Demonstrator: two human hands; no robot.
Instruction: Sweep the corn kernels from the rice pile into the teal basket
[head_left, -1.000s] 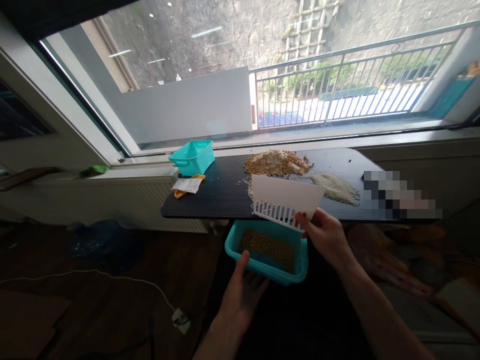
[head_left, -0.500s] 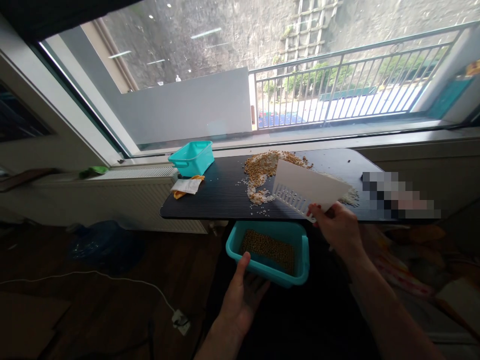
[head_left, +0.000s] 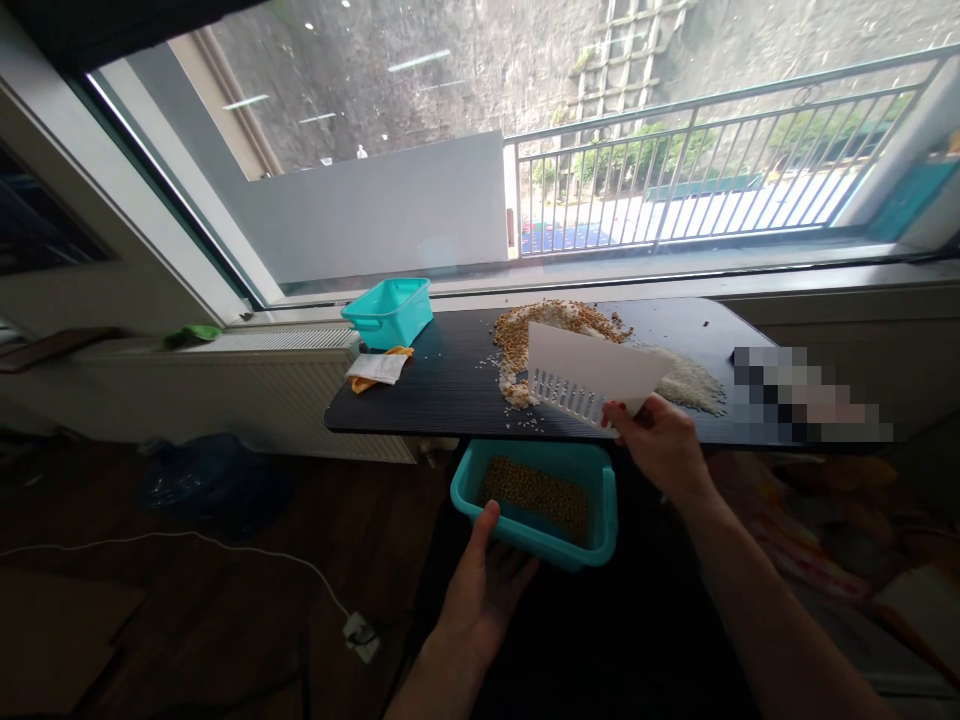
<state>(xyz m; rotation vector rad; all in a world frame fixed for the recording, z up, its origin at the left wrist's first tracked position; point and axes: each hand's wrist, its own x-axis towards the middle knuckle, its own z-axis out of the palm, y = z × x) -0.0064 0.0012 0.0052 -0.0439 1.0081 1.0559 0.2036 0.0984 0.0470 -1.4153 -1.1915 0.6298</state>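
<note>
My left hand [head_left: 480, 590] grips the near wall of a teal plastic basket [head_left: 540, 545], thumb over its rim and fingers underneath. A layer of brownish beans [head_left: 536, 492] lies in the basket, just below the table's front edge. Pinched in my right hand [head_left: 664, 440] is a flat white slotted scoop [head_left: 592, 365], held tilted above the table, its slots toward the lower left. Behind and left of it spreads a heap of tan beans mixed with white rice [head_left: 517, 335]. A separate pile of white rice [head_left: 690, 385] lies to its right, partly covered by the scoop.
On the dark table [head_left: 435, 400], a second teal basket [head_left: 394, 312] stands at the back left beside a folded white and yellow packet [head_left: 377, 368]. A blurred item [head_left: 810, 395] lies at the right end. A window and radiator [head_left: 300, 390] border the table.
The slotted scoop in my right hand has shifted left over the bean and rice heap, exposing more of the rice pile. My left hand and its basket stay nearly still.
</note>
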